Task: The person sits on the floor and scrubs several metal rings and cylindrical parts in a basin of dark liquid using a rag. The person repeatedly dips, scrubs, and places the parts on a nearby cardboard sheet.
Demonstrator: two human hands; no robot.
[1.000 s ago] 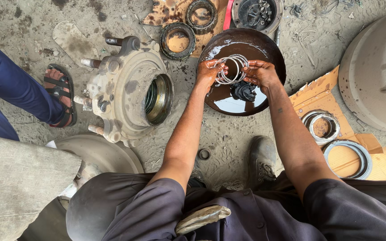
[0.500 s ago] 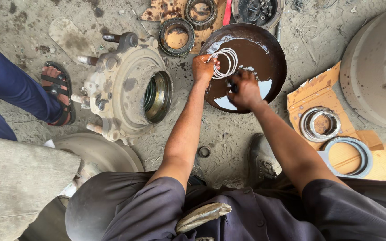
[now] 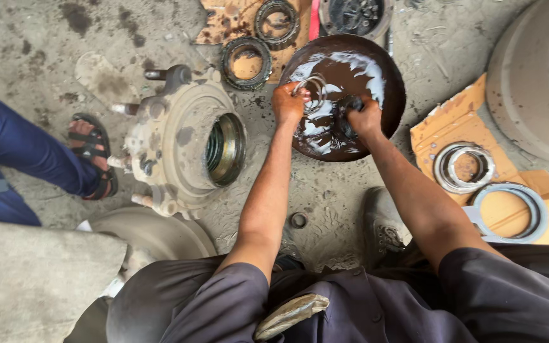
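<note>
- At the far left a bystander's sandalled foot (image 3: 90,155) and blue trouser leg are seen on the concrete floor (image 3: 27,57), well apart from the work; they are best left out of the reach
- The wheel hub (image 3: 182,143) lies on its side just left of the left forearm; it should be kept clear of splashes from the basin
- The left hand (image 3: 289,101) is closed around a thin metal ring (image 3: 312,89), pinched over the left part of the dark round basin (image 3: 392,70); the ring is best held low over the liquid so drips fall back in
- The right hand (image 3: 365,117) is clenched on a small dark part (image 3: 349,108) inside the basin, partly sunk in the cloudy liquid; what the part is cannot be told; a firm grip is judged necessary, since wet metal may slip
- On the cardboard (image 3: 452,117) at the right, two bright rings (image 3: 465,168) lie apart from the basin, and cleaned parts might be laid near them
</note>
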